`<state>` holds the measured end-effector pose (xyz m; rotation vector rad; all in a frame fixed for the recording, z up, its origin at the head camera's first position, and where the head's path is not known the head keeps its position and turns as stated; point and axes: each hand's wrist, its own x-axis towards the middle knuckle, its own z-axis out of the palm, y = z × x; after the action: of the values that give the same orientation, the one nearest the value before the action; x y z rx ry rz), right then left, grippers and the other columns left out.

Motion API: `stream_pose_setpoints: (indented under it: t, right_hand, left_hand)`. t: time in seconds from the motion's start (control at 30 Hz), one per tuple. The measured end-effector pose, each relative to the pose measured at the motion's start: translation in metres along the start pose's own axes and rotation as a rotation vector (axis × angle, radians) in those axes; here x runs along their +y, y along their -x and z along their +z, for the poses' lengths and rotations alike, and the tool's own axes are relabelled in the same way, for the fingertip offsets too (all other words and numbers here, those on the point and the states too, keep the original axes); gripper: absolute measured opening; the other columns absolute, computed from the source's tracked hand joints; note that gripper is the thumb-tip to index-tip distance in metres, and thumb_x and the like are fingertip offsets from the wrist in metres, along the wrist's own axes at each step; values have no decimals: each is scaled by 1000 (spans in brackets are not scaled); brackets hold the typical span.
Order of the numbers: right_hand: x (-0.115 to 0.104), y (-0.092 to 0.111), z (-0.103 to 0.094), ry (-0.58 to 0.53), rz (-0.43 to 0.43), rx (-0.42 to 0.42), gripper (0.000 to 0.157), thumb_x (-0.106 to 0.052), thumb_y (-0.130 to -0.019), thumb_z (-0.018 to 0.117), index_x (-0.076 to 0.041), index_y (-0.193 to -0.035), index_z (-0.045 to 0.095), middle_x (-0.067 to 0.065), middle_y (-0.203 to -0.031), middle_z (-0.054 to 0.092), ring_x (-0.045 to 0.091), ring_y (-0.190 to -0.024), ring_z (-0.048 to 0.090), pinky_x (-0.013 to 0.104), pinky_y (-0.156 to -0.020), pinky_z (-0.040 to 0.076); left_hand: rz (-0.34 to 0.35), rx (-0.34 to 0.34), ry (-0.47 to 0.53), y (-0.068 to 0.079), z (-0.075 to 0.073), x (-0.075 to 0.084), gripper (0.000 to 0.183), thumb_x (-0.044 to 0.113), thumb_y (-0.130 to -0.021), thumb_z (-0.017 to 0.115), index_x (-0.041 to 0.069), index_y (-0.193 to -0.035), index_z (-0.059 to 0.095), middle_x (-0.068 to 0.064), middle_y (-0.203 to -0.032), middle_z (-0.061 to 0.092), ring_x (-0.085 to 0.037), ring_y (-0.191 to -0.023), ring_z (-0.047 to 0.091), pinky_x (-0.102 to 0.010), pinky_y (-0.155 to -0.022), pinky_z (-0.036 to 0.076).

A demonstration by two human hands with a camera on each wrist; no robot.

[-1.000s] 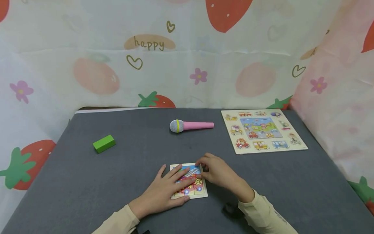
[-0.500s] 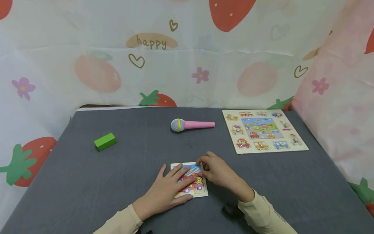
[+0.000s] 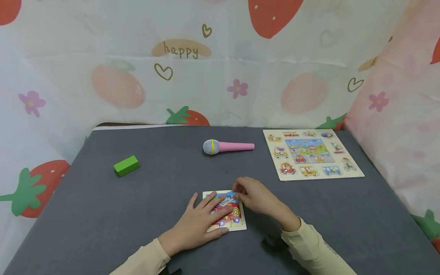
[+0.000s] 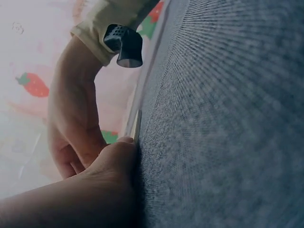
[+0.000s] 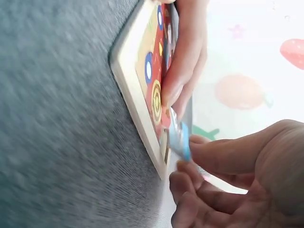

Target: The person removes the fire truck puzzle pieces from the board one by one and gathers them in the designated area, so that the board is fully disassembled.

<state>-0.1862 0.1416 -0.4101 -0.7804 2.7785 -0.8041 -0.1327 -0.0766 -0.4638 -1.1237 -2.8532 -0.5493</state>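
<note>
A small jigsaw puzzle of a red fire truck in a pale wooden frame [image 3: 243, 223] lies near the front middle of the table. My left hand [image 3: 196, 227] rests on it, fingers spread straight over the picture and thumb along the lower edge. My right hand [image 3: 258, 196] is at the far right corner, its thumb and fingers pinching a blue puzzle piece [image 5: 178, 137]. In the right wrist view that piece stands tilted up out of the frame, close to a left fingertip [image 5: 171, 95]. The left wrist view shows mostly the left thumb [image 4: 118, 152] at the frame's edge.
A pink toy microphone [image 3: 235, 146] lies beyond the puzzle. Farther right is a larger wooden vehicle puzzle board [image 3: 271, 162]. A green block [image 3: 126, 166] sits on the left of the grey tabletop [image 3: 165, 172]. Strawberry-printed cloth [image 3: 254, 110] hangs behind and at the sides.
The corner puzzle piece has tilted up in my right hand's pinch, and the ladder picture now looks broken there. My left hand stays on the puzzle. The whole view has shifted slightly.
</note>
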Motion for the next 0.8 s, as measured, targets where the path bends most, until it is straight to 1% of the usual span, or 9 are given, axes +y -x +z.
stream_pose_setpoints:
  t: [0.1,0.23,0.33,0.43,0.6,0.8]
  right_hand:
    - [2,-5,-2,-27,-9,-24,1,-7,-92,62,-6,-92,63,0,-81,60,10,-71,52,25,-63,44]
    - [7,-9,-3,-65,2,-41,6,-6,-93,60,-8,-91,65,1,-81,61,10,-70,51,25,-63,43]
    - [10,-9,-4,-115,38,-48,7,-7,-94,59,-10,-91,65,0,-81,60,10,-70,51,26,-64,43]
    - [13,-7,-8,-165,92,-47,8,-9,-95,59,-11,-92,66,1,-81,60,12,-71,51,28,-64,44]
    - [28,0,-26,-202,159,-51,9,-10,-96,57,-11,-94,66,2,-83,60,15,-73,51,31,-65,43]
    - [57,22,-52,-239,200,-112,11,-9,-97,54,-7,-98,65,4,-86,59,18,-76,50,33,-68,43]
  left_hand:
    - [-8,-12,8,0,2,-2,54,60,-95,41,40,-145,40,3,-154,34,-21,-145,22,-66,-108,12]
    - [-9,-18,10,-1,2,-3,55,62,-94,41,41,-145,38,5,-154,32,-20,-145,21,-64,-109,12]
    - [-6,-14,11,-1,2,-3,55,62,-94,41,41,-145,38,5,-154,32,-20,-145,21,-64,-109,12]
    - [-5,-2,-1,-1,3,-4,55,62,-94,42,41,-144,39,4,-153,34,-19,-145,22,-64,-109,12]
    - [-14,-6,-16,0,4,-4,55,63,-94,41,42,-144,39,4,-152,35,-18,-144,22,-64,-109,12]
    - [0,17,-22,0,4,-3,54,62,-94,41,41,-144,40,4,-152,36,-18,-144,23,-64,-108,14]
